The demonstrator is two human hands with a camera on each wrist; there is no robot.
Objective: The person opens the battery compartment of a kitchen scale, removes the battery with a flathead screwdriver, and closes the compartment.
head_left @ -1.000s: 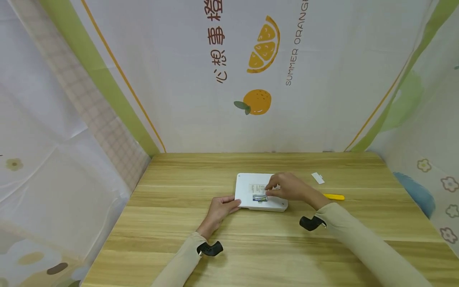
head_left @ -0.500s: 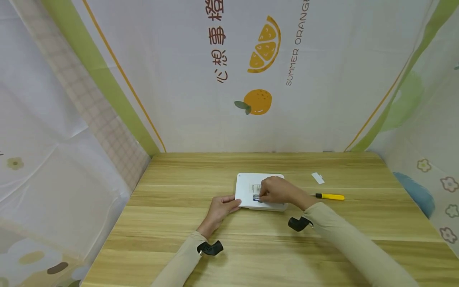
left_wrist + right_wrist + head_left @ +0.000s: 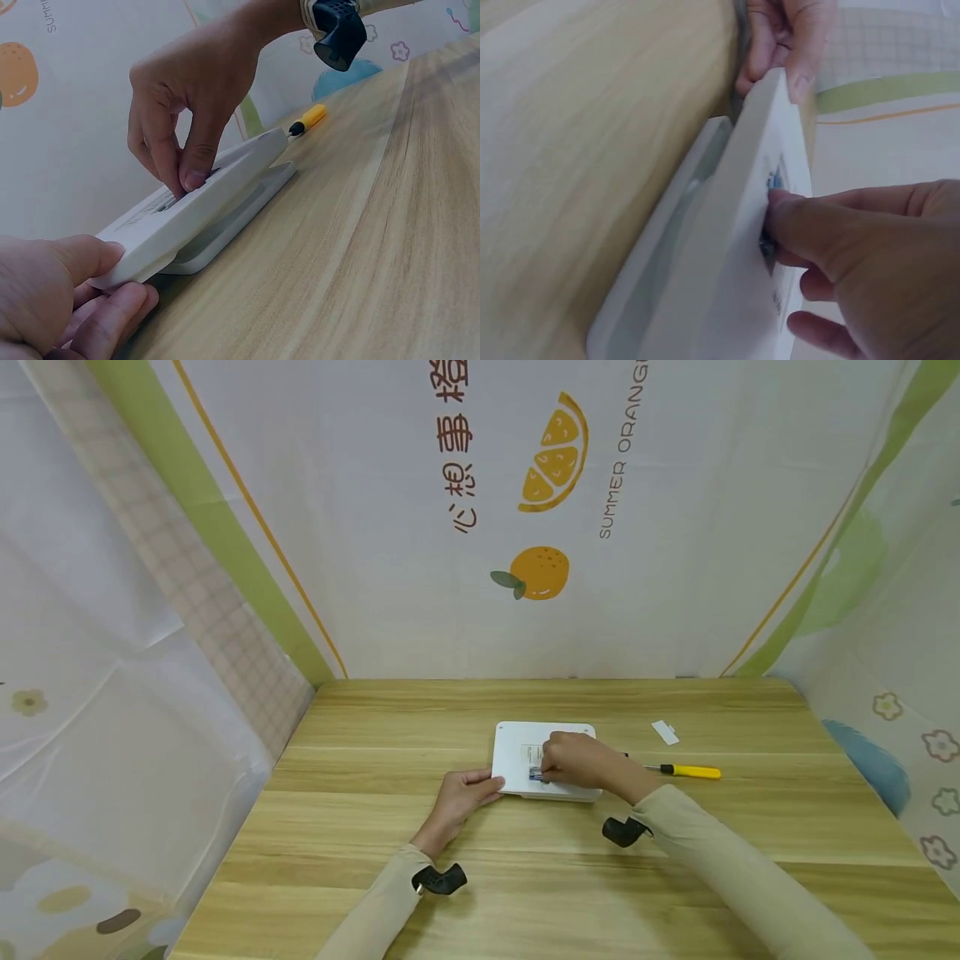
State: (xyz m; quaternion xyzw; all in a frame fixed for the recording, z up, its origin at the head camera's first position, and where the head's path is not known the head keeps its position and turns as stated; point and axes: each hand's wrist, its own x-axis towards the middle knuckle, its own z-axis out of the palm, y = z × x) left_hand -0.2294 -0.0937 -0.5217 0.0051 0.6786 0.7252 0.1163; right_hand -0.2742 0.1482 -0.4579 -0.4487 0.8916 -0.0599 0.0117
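Note:
A flat white kitchen scale (image 3: 513, 760) lies bottom up on the table, its printed label and battery compartment facing upward. My left hand (image 3: 462, 799) grips its near left corner, thumb on top and fingers beneath, tilting it so a gap shows over the plate below (image 3: 225, 240). Thumb and finger of my right hand (image 3: 581, 762) pinch at a battery (image 3: 775, 181) in the compartment. Much of the compartment is hidden behind that hand; a blue and silver strip of battery shows beside the fingertips.
To the right lies a screwdriver (image 3: 693, 772) with a yellow and black handle. Behind it rests a small white battery cover (image 3: 665, 732). The wooden table (image 3: 405, 718) meets a printed curtain (image 3: 645, 627) at the back.
My right hand has moved left and down onto the battery compartment, covering most of it and uncovering the screwdriver's shaft. My left hand has stayed on the scale's corner.

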